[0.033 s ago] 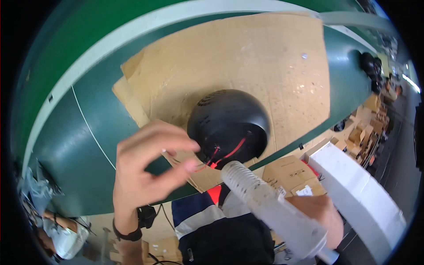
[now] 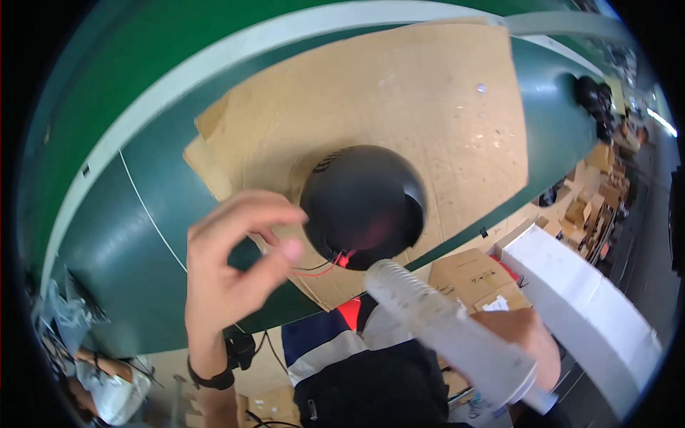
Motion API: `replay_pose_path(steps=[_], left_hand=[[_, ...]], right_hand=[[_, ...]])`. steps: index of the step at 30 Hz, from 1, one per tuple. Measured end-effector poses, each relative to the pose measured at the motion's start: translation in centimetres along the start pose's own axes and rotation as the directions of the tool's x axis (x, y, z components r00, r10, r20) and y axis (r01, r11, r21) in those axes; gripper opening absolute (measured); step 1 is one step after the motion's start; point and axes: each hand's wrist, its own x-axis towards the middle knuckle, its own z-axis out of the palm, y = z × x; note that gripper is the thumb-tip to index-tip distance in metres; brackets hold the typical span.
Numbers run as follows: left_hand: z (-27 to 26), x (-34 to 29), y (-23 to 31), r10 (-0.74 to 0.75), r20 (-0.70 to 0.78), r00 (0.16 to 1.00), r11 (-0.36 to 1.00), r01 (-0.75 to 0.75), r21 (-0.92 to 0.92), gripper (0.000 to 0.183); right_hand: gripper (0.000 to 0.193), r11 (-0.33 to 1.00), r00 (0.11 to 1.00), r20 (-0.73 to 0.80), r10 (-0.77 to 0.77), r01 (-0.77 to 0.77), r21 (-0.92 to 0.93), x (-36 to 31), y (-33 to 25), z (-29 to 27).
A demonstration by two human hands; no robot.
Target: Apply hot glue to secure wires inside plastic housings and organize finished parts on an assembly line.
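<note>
A round black shell (image 2: 360, 189) with a perforated patch on its upper left rests on the brown cardboard, its dark opening toward me. From that opening come thin red and black wires (image 2: 319, 271) with a small red connector (image 2: 344, 258) at the rim. Just left of the shell is my left hand (image 2: 239, 260), open, thumb and forefinger apart; the wires run toward its thumb. A translucent plastic cylinder (image 2: 449, 335) with a ribbed narrow end slants across the lower right, that end near the shell. Behind it my right hand (image 2: 510, 335) shows only in part; its fingers are hidden.
Cardboard sheets (image 2: 399, 78) cover much of the green table (image 2: 114, 285). A brown carton (image 2: 474, 278) and a long white box (image 2: 585, 307) are at the right. Dark objects (image 2: 596, 107) stand at the far right end. Another person's arm (image 2: 107, 367) shows at lower left.
My left hand has drawn slightly left, away from the shell. The red wire seen across the opening is now blurred, and the connector sits closer to the rim.
</note>
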Motion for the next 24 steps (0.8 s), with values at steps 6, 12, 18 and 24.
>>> replay_pose_path(steps=[6, 12, 18, 24], left_hand=[[1.5, 3.8, 0.8, -0.266, 0.174, 0.948, 0.954, 0.285, -0.092, 0.051], [2.9, 4.9, -0.9, 0.017, 0.432, 0.902, 0.996, -0.051, 0.068, 0.069], [0.6, 0.1, -0.5, 0.007, 0.369, 0.929, 0.998, 0.016, -0.061, 0.066], [-5.0, -5.6, 1.6, -0.399, 0.251, 0.882, 0.857, 0.456, -0.241, 0.059]], right_hand=[[0.020, 0.855, 0.757, -0.585, 0.291, 0.068, 0.514, -7.9, 6.0, 2.1], [0.035, 0.979, 0.386, -0.917, 0.103, -0.205, 0.024, 1.6, 16.6, 4.6], [0.066, 0.946, 0.494, -0.854, -0.162, -0.169, -0.277, 10.6, 16.6, 5.2], [0.050, 0.981, 0.596, -0.779, -0.193, 0.138, -0.138, 7.1, 15.7, 4.3]])
